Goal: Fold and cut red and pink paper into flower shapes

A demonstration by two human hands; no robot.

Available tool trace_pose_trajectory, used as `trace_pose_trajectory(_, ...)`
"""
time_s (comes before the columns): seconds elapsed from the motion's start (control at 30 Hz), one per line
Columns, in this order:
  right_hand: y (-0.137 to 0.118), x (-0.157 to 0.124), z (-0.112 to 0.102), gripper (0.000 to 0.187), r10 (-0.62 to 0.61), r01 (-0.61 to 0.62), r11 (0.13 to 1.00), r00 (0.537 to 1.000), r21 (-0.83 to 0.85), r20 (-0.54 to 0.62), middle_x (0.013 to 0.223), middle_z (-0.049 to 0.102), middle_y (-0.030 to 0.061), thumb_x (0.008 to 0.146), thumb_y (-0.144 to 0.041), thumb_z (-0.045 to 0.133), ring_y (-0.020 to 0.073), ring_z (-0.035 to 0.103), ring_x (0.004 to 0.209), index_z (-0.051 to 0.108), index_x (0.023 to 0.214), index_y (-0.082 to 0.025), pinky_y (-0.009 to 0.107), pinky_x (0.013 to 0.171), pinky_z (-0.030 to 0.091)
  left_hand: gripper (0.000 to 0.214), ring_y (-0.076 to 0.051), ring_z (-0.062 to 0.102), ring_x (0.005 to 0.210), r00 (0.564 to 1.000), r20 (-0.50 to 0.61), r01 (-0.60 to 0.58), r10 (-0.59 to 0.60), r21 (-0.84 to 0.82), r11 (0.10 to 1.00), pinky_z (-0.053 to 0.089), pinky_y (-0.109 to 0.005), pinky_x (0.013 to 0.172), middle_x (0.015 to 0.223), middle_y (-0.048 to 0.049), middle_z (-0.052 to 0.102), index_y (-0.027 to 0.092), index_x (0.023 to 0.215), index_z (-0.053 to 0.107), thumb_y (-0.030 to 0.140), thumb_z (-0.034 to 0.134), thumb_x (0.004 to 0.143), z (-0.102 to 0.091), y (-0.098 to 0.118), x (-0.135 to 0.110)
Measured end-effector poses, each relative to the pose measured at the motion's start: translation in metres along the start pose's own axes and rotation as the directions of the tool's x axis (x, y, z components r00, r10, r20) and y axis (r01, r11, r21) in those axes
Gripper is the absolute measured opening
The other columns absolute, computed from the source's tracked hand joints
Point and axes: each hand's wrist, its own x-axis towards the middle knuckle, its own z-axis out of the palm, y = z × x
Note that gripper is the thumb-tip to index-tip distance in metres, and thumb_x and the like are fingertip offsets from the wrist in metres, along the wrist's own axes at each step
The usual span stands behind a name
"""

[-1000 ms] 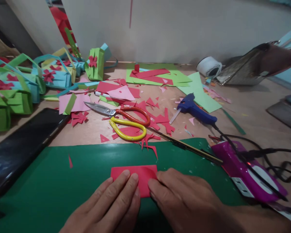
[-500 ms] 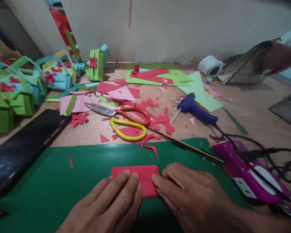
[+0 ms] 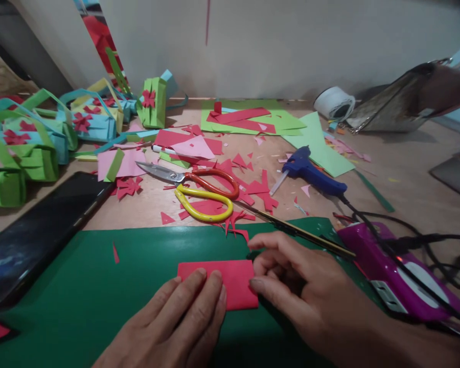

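A folded red paper rectangle (image 3: 237, 286) lies in front of me on a green mat (image 3: 149, 250). My left hand (image 3: 184, 317) rests flat across its left part, fingers stretched out and pressing on it. At the paper's right edge is my right hand (image 3: 295, 286), its thumb tip touching that edge. The fingers of this hand are bent, with a gap between thumb and index finger. Just beyond the mat lie scissors (image 3: 209, 204) with one red and one yellow handle, among red paper scraps (image 3: 256, 186).
A black phone (image 3: 42, 235) lies left. Small paper bags with red bows (image 3: 94, 125) stand behind it. Toward the right are a blue glue gun (image 3: 312, 171), a purple power strip (image 3: 402, 276) with cables, a white roll (image 3: 333, 104) and green paper sheets (image 3: 322, 145).
My right hand has come off the paper's face to its right edge, its fingers lifting and parting. Slightly more of the paper shows on the right. My left hand stays put.
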Motion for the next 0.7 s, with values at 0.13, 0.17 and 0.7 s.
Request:
trace_pose_trajectory(0.13,-0.003,0.004,0.005,0.032,0.021,-0.020,0.998,0.999,0.056,-0.027,0.068,0.056,-0.0069,0.079,-0.010,0.057,0.0071,0.053,0.049,0.052,0.107,-0.025,0.017,0.046,0.042,0.037,-0.019,0.047,0.118,1.000,0.016,0.008,-0.009,0.024,1.000,0.038,-0.030,0.097,0.127,0.0031,0.058,0.023,0.124,0.052,0.017,0.034,0.092,-0.001,0.002,0.000)
trace_pose_trajectory(0.17,-0.003,0.005,0.006,0.031,0.021,-0.019,0.998,0.999,0.062,-0.029,0.067,0.056,-0.0066,0.079,-0.011,0.056,0.0075,0.053,0.049,0.053,0.107,-0.024,0.017,0.046,0.042,0.037,-0.020,0.046,0.118,1.000,0.024,0.004,-0.005,0.031,1.000,0.039,-0.030,0.096,0.128,0.0019,0.058,0.022,0.124,0.052,0.017,0.035,0.092,-0.002,0.003,0.001)
trace_pose_trajectory(0.7,0.006,0.015,0.013,0.011,-0.299,0.284,0.930,0.954,-0.234,-0.029,0.070,0.067,-0.0002,0.084,-0.011,0.054,0.0141,0.063,0.062,0.063,0.086,-0.017,0.024,0.056,0.044,0.039,-0.023,0.056,0.109,0.997,0.055,-0.062,0.059,0.065,0.996,0.047,-0.033,0.084,0.124,-0.0039,0.062,0.016,0.124,0.053,0.016,0.031,0.092,-0.007,0.000,0.007)
